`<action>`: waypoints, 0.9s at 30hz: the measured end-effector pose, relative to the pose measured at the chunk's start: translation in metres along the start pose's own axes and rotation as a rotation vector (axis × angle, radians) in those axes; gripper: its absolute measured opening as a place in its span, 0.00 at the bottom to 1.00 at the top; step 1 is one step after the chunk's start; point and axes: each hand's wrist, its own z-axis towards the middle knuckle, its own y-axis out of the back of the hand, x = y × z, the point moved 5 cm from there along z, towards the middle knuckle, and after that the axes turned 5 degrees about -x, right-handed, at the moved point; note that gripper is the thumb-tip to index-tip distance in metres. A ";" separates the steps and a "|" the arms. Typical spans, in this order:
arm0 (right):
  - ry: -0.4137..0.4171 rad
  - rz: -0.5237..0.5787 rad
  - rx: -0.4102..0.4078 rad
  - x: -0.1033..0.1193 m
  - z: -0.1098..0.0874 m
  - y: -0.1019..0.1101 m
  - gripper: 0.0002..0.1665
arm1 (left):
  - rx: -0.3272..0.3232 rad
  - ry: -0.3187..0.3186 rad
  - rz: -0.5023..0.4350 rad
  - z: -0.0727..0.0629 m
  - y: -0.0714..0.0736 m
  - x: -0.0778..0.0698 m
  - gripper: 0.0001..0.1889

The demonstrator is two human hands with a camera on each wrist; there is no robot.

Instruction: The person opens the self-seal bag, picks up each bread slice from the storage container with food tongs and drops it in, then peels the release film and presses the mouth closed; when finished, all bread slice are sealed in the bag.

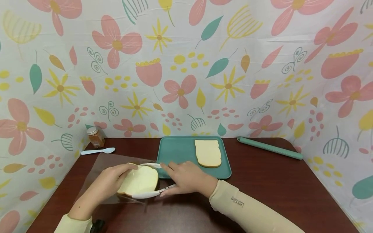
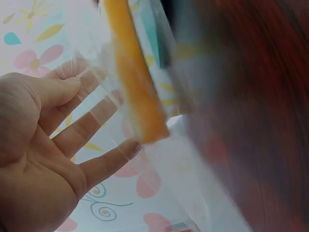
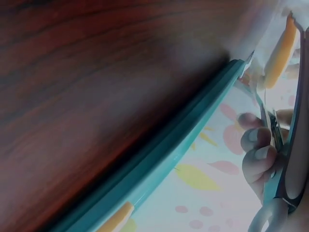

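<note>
Inside or against a clear plastic bag (image 1: 99,170), a slice of white bread (image 1: 142,179) lies tilted left of the tray; its brown crust edge fills the middle of the left wrist view. My left hand (image 1: 113,178) is at the slice's left side, with thumb and fingers on the plastic film; several fingers show through the film in the left wrist view. White-tipped tongs (image 1: 145,194) straddle the slice at two opposite edges. My right hand (image 1: 186,178) grips them, fingers curled around the arms in the right wrist view.
A teal tray (image 1: 176,149) at the table's back holds another bread slice (image 1: 208,153). A jar with a pale lid (image 1: 95,137) and a light blue spoon (image 1: 98,151) stand and lie back left. The green rod, resembling a rolling pin (image 1: 269,148), lies back right. Floral cloth hangs behind.
</note>
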 end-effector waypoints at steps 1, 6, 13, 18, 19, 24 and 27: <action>0.007 -0.013 -0.005 0.001 0.000 0.000 0.61 | -0.002 0.001 0.000 0.000 0.000 0.000 0.17; 0.015 -0.039 -0.046 0.004 0.000 0.001 0.61 | -0.029 -0.007 0.011 0.000 0.001 -0.002 0.17; 0.003 -0.019 -0.020 0.006 0.005 0.003 0.61 | -0.045 -0.022 0.007 -0.002 -0.001 -0.004 0.16; 0.032 -0.044 -0.035 0.009 0.008 0.005 0.61 | -0.044 -0.024 0.004 -0.002 -0.002 -0.005 0.16; 0.034 -0.052 -0.039 0.010 0.008 0.005 0.61 | -0.046 -0.025 0.004 -0.002 -0.002 -0.005 0.16; 0.059 -0.069 -0.037 0.013 0.010 0.004 0.62 | -0.056 -0.027 0.002 -0.003 -0.004 -0.005 0.17; 0.069 -0.068 -0.039 0.014 0.012 0.005 0.61 | -0.056 -0.032 -0.004 -0.003 -0.005 -0.006 0.17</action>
